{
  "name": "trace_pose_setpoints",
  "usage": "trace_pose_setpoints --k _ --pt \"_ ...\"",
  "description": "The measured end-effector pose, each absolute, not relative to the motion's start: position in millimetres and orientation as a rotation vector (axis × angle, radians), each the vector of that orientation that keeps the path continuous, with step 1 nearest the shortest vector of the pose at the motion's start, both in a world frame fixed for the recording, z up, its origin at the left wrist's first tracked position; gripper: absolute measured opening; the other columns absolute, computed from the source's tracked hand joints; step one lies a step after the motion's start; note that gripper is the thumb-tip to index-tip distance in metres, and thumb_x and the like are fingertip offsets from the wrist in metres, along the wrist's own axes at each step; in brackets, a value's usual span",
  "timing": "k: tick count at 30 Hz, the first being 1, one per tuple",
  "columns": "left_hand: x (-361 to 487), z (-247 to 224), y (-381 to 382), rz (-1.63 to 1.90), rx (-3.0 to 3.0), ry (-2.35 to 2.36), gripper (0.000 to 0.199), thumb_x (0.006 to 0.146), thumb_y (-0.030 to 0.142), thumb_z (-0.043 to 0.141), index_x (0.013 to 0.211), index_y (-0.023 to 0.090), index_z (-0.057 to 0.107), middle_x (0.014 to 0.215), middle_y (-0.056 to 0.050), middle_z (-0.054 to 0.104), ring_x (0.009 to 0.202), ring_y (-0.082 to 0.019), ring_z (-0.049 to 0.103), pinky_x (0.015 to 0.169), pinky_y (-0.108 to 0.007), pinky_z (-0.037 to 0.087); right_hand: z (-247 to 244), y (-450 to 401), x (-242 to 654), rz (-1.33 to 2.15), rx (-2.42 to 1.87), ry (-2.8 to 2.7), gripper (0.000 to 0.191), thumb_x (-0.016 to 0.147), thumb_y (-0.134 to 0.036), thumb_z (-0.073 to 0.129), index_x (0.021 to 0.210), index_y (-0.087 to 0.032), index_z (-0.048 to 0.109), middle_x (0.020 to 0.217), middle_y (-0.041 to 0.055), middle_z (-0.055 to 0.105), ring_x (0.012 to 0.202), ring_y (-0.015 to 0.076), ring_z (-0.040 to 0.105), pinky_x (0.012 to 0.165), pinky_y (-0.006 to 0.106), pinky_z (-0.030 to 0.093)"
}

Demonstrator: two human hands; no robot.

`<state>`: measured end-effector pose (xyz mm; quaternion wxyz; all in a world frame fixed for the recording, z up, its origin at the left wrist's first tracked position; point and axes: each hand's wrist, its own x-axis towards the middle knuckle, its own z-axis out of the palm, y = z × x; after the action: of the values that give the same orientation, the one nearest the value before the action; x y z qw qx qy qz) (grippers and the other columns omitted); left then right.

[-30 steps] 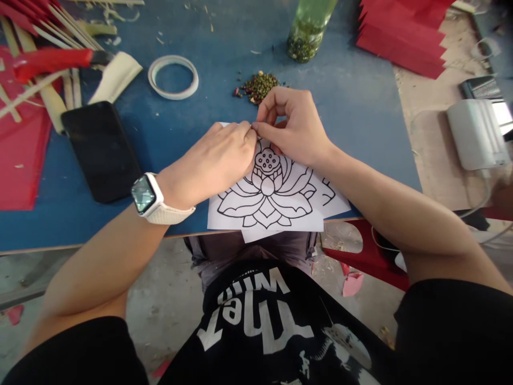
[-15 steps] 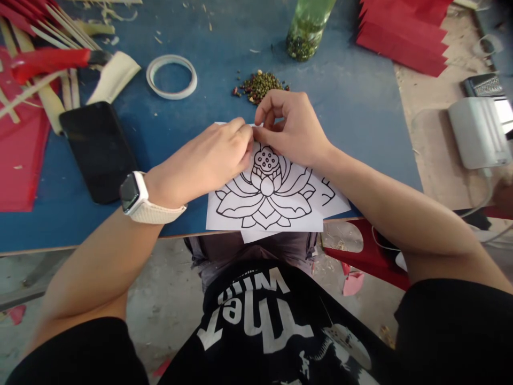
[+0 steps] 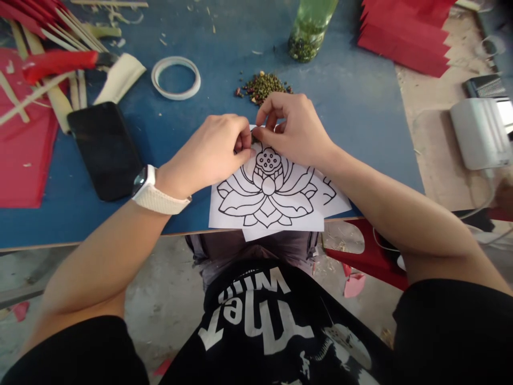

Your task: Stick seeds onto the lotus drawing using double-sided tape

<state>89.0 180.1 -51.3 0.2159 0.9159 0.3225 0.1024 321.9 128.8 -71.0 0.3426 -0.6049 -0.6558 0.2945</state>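
Note:
A white paper sheet [image 3: 224,219] printed with a black lotus outline lies at the table's front edge, with more paper showing from under it. My left hand [image 3: 218,147] rests over its upper left part, fingers curled in and the thumb near them; anything inside is hidden. Close by on the right, my right hand [image 3: 296,128] bends thumb and forefinger together in a pinch over the top edge, and what they hold is too small to name. Between the hands shows a small dark green patch [image 3: 255,138] on the paper. Just beyond lies a heap of green beans [image 3: 266,85] with reddish bits.
On the blue table [image 3: 360,117] are a tape roll [image 3: 176,97], a black phone [image 3: 105,152] and a red-handled tool [image 3: 60,64] among pale strips. A green bottle [image 3: 306,43] stands behind the beans. Red paper [image 3: 404,40] and a white charger [image 3: 479,133] are to the right.
My left hand has turned and drawn slightly back from the right fingertips, uncovering the dark green patch. My right hand keeps nearly the same pinch and place.

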Motion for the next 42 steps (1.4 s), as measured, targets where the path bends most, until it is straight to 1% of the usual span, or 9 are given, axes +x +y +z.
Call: trace_pose_setpoints --k 4,7,14,19,24,30,33,39,42 --pt "84.1 -43.6 181.4 0.244 2.508 0.837 0.01 0.104 0.017 0.083 0.099 0.025 0.081 0.109 -0.005 0.088 0.099 -0.026 0.084 0.104 -0.043 0.067 -71.2 129.3 322.9 0.769 -1.553 -1.687 0.032 0.099 -0.029 0.102 0.093 -0.033 0.071 0.1 0.0042 0.085 0.097 0.03 0.081 0.074 0.045 0.065" --pt "79.4 -38.0 181.6 0.245 2.493 0.676 0.008 0.103 0.024 0.084 0.095 0.026 0.086 0.102 -0.003 0.088 0.098 -0.026 0.086 0.105 -0.044 0.068 -72.0 129.7 323.4 0.779 -1.549 -1.68 0.031 0.101 -0.033 0.101 0.094 -0.032 0.071 0.1 0.0044 0.084 0.096 0.0294 0.08 0.073 0.044 0.064" --pt "72.0 -42.7 185.5 0.195 2.536 0.571 0.021 0.112 0.037 0.078 0.103 0.028 0.094 0.1 -0.001 0.091 0.102 -0.026 0.09 0.11 -0.04 0.069 -71.9 130.3 323.1 0.806 -1.546 -1.661 0.04 0.099 -0.045 0.107 0.094 -0.033 0.069 0.1 0.0059 0.083 0.102 0.0327 0.081 0.078 0.047 0.067" --pt "69.4 -46.5 187.6 0.231 2.678 0.444 0.03 0.119 0.039 0.072 0.101 0.032 0.094 0.102 -0.003 0.092 0.096 -0.026 0.088 0.102 -0.042 0.071 -68.7 129.9 322.2 0.86 -1.564 -1.627 0.044 0.095 -0.05 0.111 0.093 -0.035 0.069 0.103 0.0083 0.084 0.107 0.0366 0.081 0.072 0.048 0.064" --pt "70.7 -54.4 187.4 0.193 2.745 0.402 0.039 0.123 0.034 0.066 0.096 0.031 0.094 0.107 -0.004 0.09 0.101 -0.029 0.089 0.107 -0.048 0.073 -68.9 130.5 323.1 0.854 -1.575 -1.639 0.045 0.095 -0.051 0.111 0.093 -0.035 0.07 0.101 0.0077 0.084 0.103 0.0351 0.079 0.071 0.047 0.062" --pt "73.6 -51.2 183.3 0.063 2.948 0.374 0.042 0.121 0.022 0.061 0.091 0.029 0.09 0.1 -0.007 0.086 0.101 -0.031 0.089 0.107 -0.05 0.074 -70.2 130.5 324.0 0.832 -1.554 -1.648 0.04 0.097 -0.039 0.108 0.09 -0.033 0.069 0.097 0.0038 0.081 0.093 0.0292 0.074 0.073 0.047 0.06" --pt "73.9 -47.0 180.8 0.053 2.952 0.372 0.042 0.121 0.019 0.058 0.093 0.027 0.09 0.099 -0.008 0.085 0.103 -0.031 0.088 0.108 -0.05 0.074 -70.2 130.8 323.2 0.834 -1.543 -1.641 0.041 0.096 -0.036 0.109 0.088 -0.033 0.069 0.095 0.0042 0.079 0.091 0.0293 0.075 0.073 0.047 0.059" --pt "74.2 -48.0 179.6 0.103 2.875 0.393 0.042 0.12 0.019 0.057 0.102 0.03 0.093 0.099 -0.01 0.084 0.11 -0.034 0.088 0.112 -0.053 0.074 -70.4 130.7 323.8 0.852 -1.572 -1.632 0.041 0.096 -0.05 0.109 0.092 -0.035 0.072 0.095 0.0057 0.08 0.094 0.0333 0.076 0.071 0.048 0.059" --pt "74.3 -52.1 181.2 0.105 2.855 0.44 0.042 0.119 0.017 0.058 0.102 0.029 0.095 0.103 -0.011 0.085 0.113 -0.036 0.089 0.114 -0.056 0.072 -71.4 131.0 324.6 0.848 -1.561 -1.637 0.042 0.096 -0.051 0.11 0.091 -0.035 0.071 0.097 0.0061 0.08 0.095 0.0332 0.076 0.075 0.049 0.061"
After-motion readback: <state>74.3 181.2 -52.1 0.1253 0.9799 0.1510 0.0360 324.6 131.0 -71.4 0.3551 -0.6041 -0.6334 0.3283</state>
